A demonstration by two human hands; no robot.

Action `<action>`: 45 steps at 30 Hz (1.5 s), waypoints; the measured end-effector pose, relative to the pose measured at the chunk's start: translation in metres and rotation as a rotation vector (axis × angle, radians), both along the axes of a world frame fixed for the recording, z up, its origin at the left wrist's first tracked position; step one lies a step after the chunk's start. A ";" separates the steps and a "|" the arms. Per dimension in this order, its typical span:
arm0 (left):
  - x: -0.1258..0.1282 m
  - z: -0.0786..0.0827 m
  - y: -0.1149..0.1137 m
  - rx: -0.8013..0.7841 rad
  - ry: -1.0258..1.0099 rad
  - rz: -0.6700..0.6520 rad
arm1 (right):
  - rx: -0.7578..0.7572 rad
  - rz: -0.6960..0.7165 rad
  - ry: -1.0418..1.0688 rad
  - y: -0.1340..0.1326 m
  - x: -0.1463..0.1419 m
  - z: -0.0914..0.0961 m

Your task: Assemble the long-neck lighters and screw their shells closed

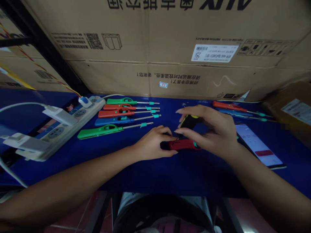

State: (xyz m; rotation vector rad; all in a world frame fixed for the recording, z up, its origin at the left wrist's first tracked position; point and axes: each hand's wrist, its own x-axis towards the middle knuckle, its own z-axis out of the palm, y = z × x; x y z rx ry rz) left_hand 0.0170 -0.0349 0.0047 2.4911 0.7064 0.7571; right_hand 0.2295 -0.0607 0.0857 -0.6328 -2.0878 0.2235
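My left hand [157, 144] grips one end of a red lighter body [184, 144] between thumb and fingers, low on the blue tabletop. The lighter has a small teal part near its right end. Above it, my right hand [213, 129] is closed around a short black and yellow screwdriver [190, 121]. The screwdriver points down toward the lighter; its tip is hard to make out behind my fingers. Beside my left hand lies a row of long-nosed lighters, with a green lighter [100, 131] nearest and a blue lighter [114, 120] behind it.
A white power strip [62, 129] with plugs and cables stands at left. A phone [259, 145] lies right of my right hand. Behind it are a red lighter [229, 106] and blue ones. A large cardboard box [121, 74] walls off the back; another box [289, 94] stands right.
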 end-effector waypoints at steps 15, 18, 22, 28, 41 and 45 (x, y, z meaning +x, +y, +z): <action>0.000 0.001 -0.001 0.026 -0.006 -0.006 | -0.002 0.094 -0.129 -0.003 0.000 0.004; 0.000 0.000 -0.001 0.029 -0.002 0.004 | -0.081 0.111 -0.100 -0.003 0.000 0.003; 0.000 0.000 -0.002 0.035 0.033 0.019 | 0.150 -0.035 -0.073 0.002 0.001 -0.001; 0.000 0.001 -0.003 0.034 0.041 0.005 | -0.163 0.099 -0.068 0.004 0.005 -0.002; 0.001 0.001 -0.004 0.060 0.017 0.022 | 0.025 0.025 -0.068 -0.004 0.001 0.000; 0.001 0.002 -0.004 0.049 0.038 0.030 | 0.079 -0.017 -0.052 -0.004 -0.001 -0.003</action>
